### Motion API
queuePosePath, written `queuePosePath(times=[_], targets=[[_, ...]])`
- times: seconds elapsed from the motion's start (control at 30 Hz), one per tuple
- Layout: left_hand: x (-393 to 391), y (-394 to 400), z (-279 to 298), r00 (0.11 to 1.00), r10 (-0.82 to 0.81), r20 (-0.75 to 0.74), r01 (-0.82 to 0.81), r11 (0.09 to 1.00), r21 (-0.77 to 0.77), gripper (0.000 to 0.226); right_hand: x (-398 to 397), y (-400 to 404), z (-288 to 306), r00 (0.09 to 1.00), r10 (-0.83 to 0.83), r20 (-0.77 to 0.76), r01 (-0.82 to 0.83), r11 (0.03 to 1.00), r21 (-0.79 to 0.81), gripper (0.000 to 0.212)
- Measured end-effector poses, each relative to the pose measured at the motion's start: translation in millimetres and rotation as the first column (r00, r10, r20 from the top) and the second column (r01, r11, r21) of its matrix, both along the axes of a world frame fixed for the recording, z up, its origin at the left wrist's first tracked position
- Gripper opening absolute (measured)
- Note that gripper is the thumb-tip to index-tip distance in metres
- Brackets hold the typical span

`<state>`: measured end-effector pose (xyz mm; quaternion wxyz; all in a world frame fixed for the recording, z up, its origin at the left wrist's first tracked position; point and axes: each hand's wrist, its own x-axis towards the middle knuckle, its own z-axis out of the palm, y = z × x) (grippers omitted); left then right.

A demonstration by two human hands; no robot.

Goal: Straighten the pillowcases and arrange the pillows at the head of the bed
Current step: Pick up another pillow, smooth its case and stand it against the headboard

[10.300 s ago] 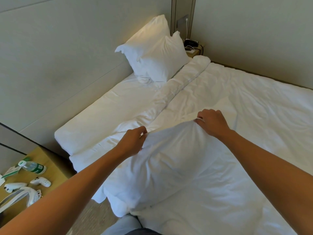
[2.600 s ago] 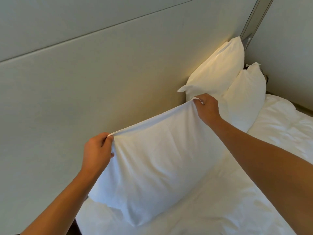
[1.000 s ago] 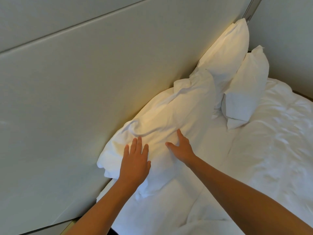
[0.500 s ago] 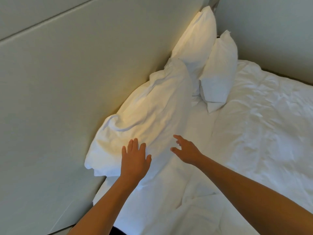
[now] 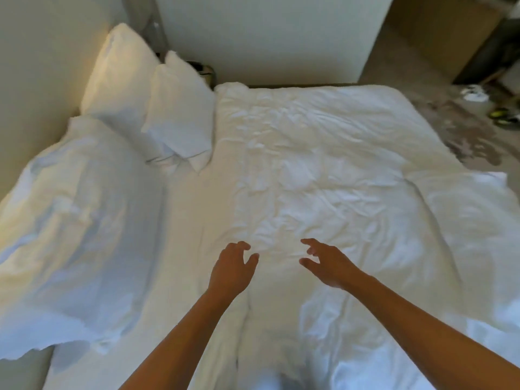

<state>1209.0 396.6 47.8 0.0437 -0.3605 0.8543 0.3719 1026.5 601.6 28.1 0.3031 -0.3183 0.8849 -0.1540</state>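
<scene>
A large white pillow leans against the headboard at the left, its case wrinkled. Two more white pillows stand in the far left corner: a taller one against the headboard and a smaller one propped in front of it. My left hand and my right hand hover over the crumpled white duvet in the middle of the bed. Both hands hold nothing, with fingers spread and slightly curled. Neither hand touches a pillow.
The pale headboard wall runs along the left. A white wall panel stands behind the bed's far side. Grey carpet with small objects lies at the far right.
Both hands have left the near pillow and swung right over the duvet. My view has turned right, from the headboard toward the middle of the bed.
</scene>
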Motion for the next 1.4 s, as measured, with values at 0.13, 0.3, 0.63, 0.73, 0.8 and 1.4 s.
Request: queuePosePath(times=[0.13,0.3,0.63,0.73,0.8,1.4], targets=[[-78.8,129.7,4.9,0.988,-0.154,0.000,0.154,0.987,0.041,0.035,-35.2,163.2,-1.1,0.983,-0.185,-0.021,0.185,0.982,0.019,0.062],[-152.5,272.8,13.9,0.926,-0.373,0.057,0.367,0.925,0.099,0.038,-53.6,330.6,2.1,0.933,-0.359,-0.034,0.361,0.930,0.072,0.064],[-261.1,411.7,15.2,0.755,-0.654,0.059,0.653,0.757,0.039,0.041,-79.1,503.1,-3.6,0.800,-0.599,-0.041,0.597,0.787,0.153,0.063],[-292.2,432.5,3.9,0.706,-0.706,0.055,0.706,0.708,0.022,0.042,-84.4,524.2,-9.2,0.781,-0.621,-0.070,0.621,0.761,0.188,0.064],[-311.3,449.8,-1.1,0.676,-0.735,0.056,0.735,0.678,0.027,0.044,-89.5,537.5,-11.0,0.756,-0.651,-0.070,0.650,0.733,0.198,0.064],[-556.7,674.8,-36.6,0.636,-0.751,0.178,0.757,0.652,0.045,0.050,-359.3,724.7,-84.3,0.708,-0.705,-0.035,0.703,0.700,0.126,0.058]])
